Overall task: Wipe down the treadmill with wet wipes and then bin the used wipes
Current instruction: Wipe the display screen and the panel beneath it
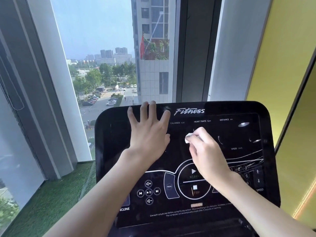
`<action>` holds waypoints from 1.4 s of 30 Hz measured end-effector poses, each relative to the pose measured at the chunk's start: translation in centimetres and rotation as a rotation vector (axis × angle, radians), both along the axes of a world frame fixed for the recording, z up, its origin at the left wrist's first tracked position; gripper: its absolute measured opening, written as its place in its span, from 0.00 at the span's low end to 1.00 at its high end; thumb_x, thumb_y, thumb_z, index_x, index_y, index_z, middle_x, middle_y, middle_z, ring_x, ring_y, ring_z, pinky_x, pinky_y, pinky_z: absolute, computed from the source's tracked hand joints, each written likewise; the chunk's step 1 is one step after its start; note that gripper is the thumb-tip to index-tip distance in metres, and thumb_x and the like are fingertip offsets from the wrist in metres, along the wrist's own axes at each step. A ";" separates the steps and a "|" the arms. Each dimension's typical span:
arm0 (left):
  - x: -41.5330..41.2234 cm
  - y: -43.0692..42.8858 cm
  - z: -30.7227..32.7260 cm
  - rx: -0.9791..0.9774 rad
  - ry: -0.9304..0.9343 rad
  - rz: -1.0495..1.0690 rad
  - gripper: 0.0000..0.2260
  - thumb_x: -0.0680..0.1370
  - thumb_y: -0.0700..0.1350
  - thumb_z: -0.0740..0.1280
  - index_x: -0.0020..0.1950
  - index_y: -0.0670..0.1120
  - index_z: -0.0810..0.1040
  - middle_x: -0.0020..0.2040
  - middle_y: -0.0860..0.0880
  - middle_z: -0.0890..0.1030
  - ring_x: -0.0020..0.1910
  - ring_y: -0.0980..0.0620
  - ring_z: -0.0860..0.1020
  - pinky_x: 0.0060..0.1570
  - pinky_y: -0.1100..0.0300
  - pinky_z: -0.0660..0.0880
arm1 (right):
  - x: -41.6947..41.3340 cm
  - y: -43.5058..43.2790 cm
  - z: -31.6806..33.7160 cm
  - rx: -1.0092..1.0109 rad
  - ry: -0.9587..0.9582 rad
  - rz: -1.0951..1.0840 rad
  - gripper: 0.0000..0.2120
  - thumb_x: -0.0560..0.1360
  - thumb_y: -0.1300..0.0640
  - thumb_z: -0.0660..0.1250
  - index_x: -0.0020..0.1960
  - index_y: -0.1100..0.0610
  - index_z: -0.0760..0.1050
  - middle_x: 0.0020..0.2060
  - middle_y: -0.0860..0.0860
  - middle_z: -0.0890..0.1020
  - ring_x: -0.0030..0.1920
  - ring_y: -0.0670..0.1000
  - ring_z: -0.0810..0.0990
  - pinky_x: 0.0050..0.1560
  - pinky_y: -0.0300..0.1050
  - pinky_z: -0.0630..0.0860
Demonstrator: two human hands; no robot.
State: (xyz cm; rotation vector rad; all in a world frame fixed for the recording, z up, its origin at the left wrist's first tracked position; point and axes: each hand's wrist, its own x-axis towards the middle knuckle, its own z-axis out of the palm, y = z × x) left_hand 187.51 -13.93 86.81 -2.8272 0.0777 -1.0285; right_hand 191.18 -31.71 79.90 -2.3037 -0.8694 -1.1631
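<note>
The treadmill console (222,134), a glossy black panel marked "Fitness", fills the lower middle and right of the frame, tilted up toward the camera. The left hand (148,132) lies flat on the upper left part of the panel with its fingers straight and spread, the fingertips reaching the top edge of the console. The right hand (206,151) sits near the centre of the panel, just right of the left hand, with its fingers curled around a small bunched white wet wipe (188,139) that it presses against the dark screen area below the "CALORIES" and "HEART RATE" labels. Only a small white corner of the wipe shows past the fingers. Below the hands are the round start and stop control (195,183) and a cluster of media buttons (148,192) at lower centre. Behind the console, a tall window (95,57) fills the upper left and centre, looking onto buildings and a car park, and a strip of green artificial turf (51,200) runs along the lower left.
</note>
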 end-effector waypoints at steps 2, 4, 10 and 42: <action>0.0 -0.3 -0.2 -0.024 0.010 -0.025 0.30 0.76 0.56 0.68 0.74 0.52 0.61 0.77 0.39 0.54 0.77 0.37 0.49 0.71 0.30 0.47 | -0.5 0.5 -0.4 -0.012 -0.009 -0.018 0.09 0.75 0.72 0.61 0.47 0.66 0.80 0.42 0.54 0.75 0.36 0.52 0.75 0.38 0.48 0.78; 0.2 -0.5 -0.4 -0.008 0.047 -0.074 0.33 0.78 0.56 0.66 0.78 0.53 0.53 0.80 0.41 0.46 0.79 0.40 0.41 0.74 0.33 0.41 | -1.1 0.4 -1.2 -0.172 -0.059 0.040 0.10 0.76 0.70 0.60 0.48 0.64 0.80 0.40 0.53 0.75 0.36 0.52 0.74 0.40 0.49 0.78; 0.6 -0.7 -1.1 0.035 0.086 -0.119 0.37 0.79 0.57 0.62 0.81 0.52 0.44 0.81 0.45 0.37 0.78 0.42 0.33 0.75 0.39 0.37 | -1.5 -0.5 -2.0 -0.134 -0.019 0.036 0.10 0.74 0.68 0.67 0.54 0.63 0.81 0.44 0.53 0.77 0.40 0.53 0.77 0.41 0.49 0.78; 0.8 -2.6 -1.1 0.016 0.094 0.015 0.38 0.78 0.56 0.65 0.81 0.53 0.46 0.81 0.42 0.42 0.79 0.41 0.37 0.76 0.38 0.41 | 3.3 -4.4 1.2 -0.081 -0.065 0.063 0.10 0.76 0.71 0.66 0.55 0.66 0.80 0.44 0.56 0.78 0.40 0.57 0.76 0.43 0.52 0.76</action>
